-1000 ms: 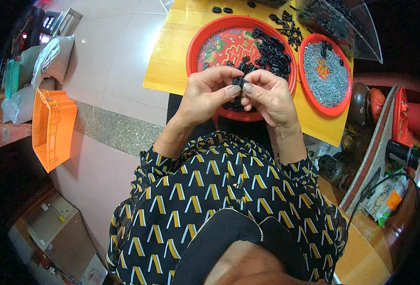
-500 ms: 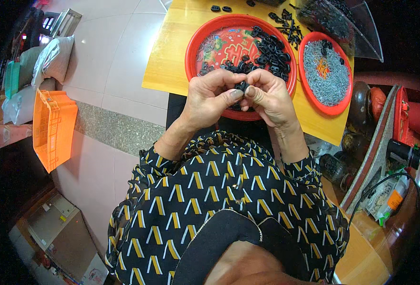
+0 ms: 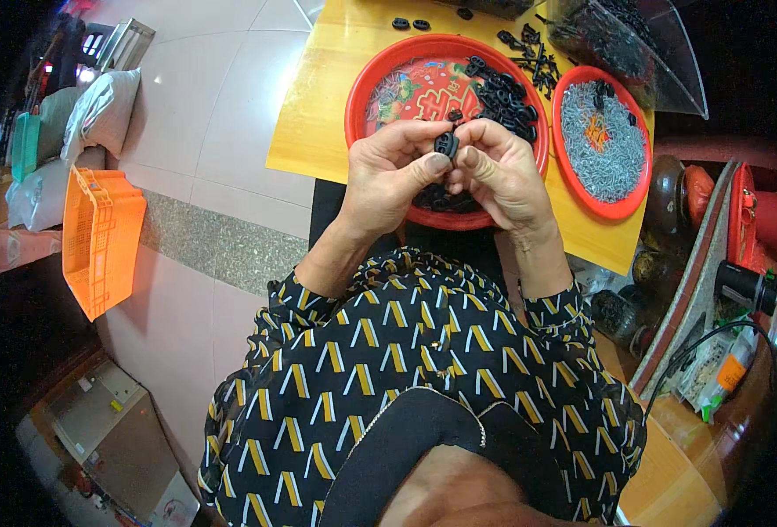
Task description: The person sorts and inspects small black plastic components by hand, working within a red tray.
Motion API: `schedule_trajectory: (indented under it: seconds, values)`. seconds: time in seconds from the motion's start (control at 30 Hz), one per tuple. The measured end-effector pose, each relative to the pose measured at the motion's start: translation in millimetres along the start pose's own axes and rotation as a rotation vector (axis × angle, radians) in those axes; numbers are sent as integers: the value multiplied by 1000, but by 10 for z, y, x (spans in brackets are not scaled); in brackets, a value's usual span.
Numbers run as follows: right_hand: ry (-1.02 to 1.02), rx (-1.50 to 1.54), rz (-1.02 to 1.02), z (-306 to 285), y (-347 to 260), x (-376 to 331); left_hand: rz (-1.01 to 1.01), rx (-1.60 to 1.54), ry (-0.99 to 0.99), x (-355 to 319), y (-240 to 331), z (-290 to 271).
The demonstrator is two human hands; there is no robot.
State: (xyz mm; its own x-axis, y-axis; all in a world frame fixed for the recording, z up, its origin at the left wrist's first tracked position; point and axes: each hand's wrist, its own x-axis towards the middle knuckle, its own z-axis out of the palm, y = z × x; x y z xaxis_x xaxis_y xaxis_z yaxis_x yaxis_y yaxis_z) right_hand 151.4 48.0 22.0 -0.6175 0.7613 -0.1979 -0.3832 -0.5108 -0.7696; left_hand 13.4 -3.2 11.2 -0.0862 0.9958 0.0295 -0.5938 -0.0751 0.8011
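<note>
"Pinching what?"

"A black part, raised over the red tray, towards its near edge. The left hand's thumb and finger clamp it; the right hand has its fingertips bunched beside it, whether gripping cannot be told."

"How would it handle?"

"Light and stiff, probably, perhaps slick; its rim looks the best hold."

"Further out?"

"Similar pieces heap along the tray's right edge; screws fill a dish near the table's right edge."

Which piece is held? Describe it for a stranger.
On the yellow wooden table, find the large round red plastic tray. At its near side, left hand and right hand hold a small black oval piece; its black neighbours lie loose.
</note>
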Motion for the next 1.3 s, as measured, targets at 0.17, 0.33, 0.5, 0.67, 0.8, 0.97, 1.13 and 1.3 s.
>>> schedule_trajectory:
  seconds: [0.17, 0.33, 0.5, 0.67, 0.8, 0.97, 1.13, 1.3]
  values:
    - [1, -86, 23, -43, -25, -70, -16, 34, 3, 11, -39, -110]
    - [30, -144, 35, -21, -25, -75, -51, 3, -14, 10, -51, -158]
    - [77, -297, 1, 42, -49, -62, -55, 102, -65, -14, -40, -151]
    - [125, -419, 53, 36, -129, -64, -84, 258, -173, -50, 75, -115]
    - [176, -533, -41, -36, -634, 66, 33, 534, -100, -71, 88, -232]
    - [190, -361, -478, -564, -1718, 473, 83, 635, 35, -58, 82, -238]
    - [241, -777, -344, -354, -1135, 405, 172, 854, -16, 46, 162, -286]
    - [189, -1609, -734, -438, -592, 587, 249, 956, -43, 203, 163, -282]
